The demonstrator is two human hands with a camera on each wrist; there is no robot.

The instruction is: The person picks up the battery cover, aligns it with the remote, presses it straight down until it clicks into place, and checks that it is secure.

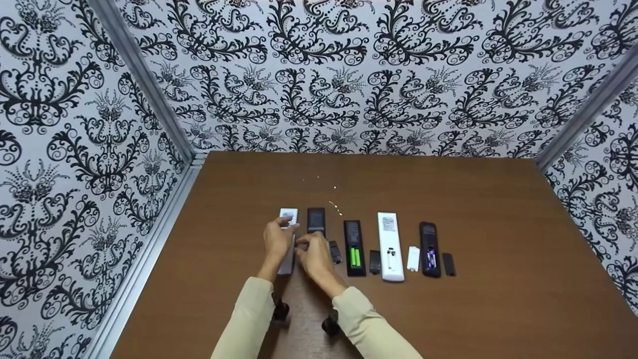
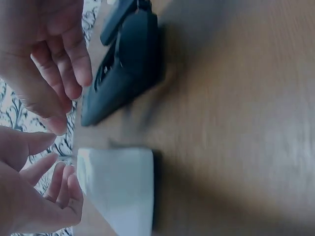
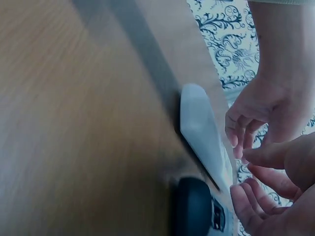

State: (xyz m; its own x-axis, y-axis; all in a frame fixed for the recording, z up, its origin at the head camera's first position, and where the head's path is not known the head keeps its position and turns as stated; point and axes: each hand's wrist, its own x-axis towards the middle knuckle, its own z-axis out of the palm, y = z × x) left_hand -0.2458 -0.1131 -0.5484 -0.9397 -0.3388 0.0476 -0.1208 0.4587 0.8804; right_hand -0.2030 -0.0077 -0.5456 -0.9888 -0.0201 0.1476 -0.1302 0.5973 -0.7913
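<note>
Pale sleeves (image 1: pixel 245 319) sit closest on my head feed, with black wrist cams (image 1: pixel 280 309) hanging just beneath. Past those, the right hand (image 1: pixel 315 254) has loosely bent fingers, with a gap to the thumb on the wrist feeds and nothing I can make out in it. The left hand (image 1: pixel 277 239) is much the same, relaxed and partly spread over the whitish remote (image 1: pixel 289 213) at the left end of the row. Can't tell whether either one is actually touching it.

That remote lies flat on the brown table (image 1: pixel 498 224). I'd bet it's light, stiff plastic, smooth enough to skid if poked from one side. I'd take it by both long edges around the middle, thumb opposite fingers. Just right of it is a dark remote (image 1: pixel 316 219), then a loose black cover (image 1: pixel 335 252), probably the fragile sort of part: thin, likely with tiny clips, so pinch the edges and don't lever.

Farther back there are white flecks (image 1: pixel 336 206) on the wood, then the patterned wall (image 1: pixel 339 89).
</note>
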